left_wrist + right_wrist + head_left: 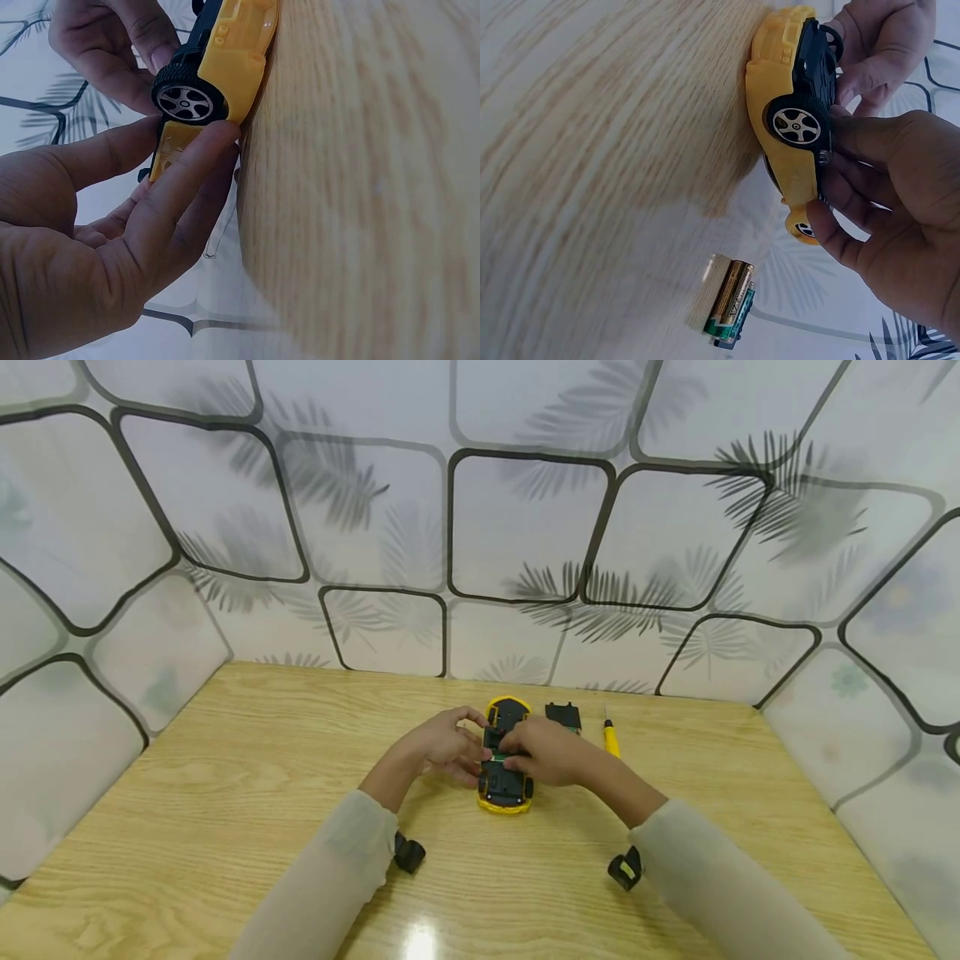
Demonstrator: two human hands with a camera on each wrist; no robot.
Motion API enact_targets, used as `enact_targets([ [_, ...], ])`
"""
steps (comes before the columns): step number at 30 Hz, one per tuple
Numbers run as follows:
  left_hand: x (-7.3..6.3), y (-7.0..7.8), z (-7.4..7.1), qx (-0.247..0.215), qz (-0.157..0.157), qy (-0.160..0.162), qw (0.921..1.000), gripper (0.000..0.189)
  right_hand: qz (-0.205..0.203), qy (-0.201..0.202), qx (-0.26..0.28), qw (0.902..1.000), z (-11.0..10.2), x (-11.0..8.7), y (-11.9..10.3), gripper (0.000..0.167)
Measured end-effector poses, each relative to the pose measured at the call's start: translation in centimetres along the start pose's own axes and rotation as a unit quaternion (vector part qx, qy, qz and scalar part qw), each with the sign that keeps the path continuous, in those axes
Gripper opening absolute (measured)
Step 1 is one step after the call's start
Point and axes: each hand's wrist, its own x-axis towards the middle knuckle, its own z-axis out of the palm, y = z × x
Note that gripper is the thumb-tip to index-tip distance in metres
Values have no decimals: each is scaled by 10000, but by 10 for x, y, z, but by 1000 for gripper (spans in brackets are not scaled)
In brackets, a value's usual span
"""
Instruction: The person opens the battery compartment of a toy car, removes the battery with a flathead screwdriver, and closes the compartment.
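A yellow toy car (504,808) lies upside down on the wooden table, its black underside up. My left hand (450,745) grips its left side, with thumb and fingers along the body near a wheel (186,101). Over the open battery compartment, my right hand (551,750) reaches in from the other side. Its thumb and forefinger pinch at a green battery (498,758) in the compartment; the fingertips are partly hidden. In the right wrist view, other fingers of this hand touch the car's side by the wheel (796,126).
To the right of the car lies a black battery cover (562,716), with a loose gold and green battery (731,298) beside it. Farther right is a screwdriver with a yellow handle (611,741). A patterned fabric wall (517,535) stands behind the table (300,810).
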Motion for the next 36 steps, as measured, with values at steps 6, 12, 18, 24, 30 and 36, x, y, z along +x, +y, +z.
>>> enact_targets([
  [6,-1,0,0,7,9,14,10000,48,69,78,124,9999,2,0,0,19],
  [12,-1,0,0,3,5,23,10000,48,116,177,279,9994,3,-1,0,19],
  [18,-1,0,-1,16,33,28,10000,48,32,258,324,9991,2,-3,0,18],
  [24,-1,1,0,25,5,49,10000,48,63,254,266,9993,0,-5,-1,19],
  [30,0,2,1,32,22,33,10000,48,67,461,109,9989,-4,-10,0,19],
  [36,0,0,2,30,39,15,10000,47,121,736,92,9972,-4,-19,6,16],
])
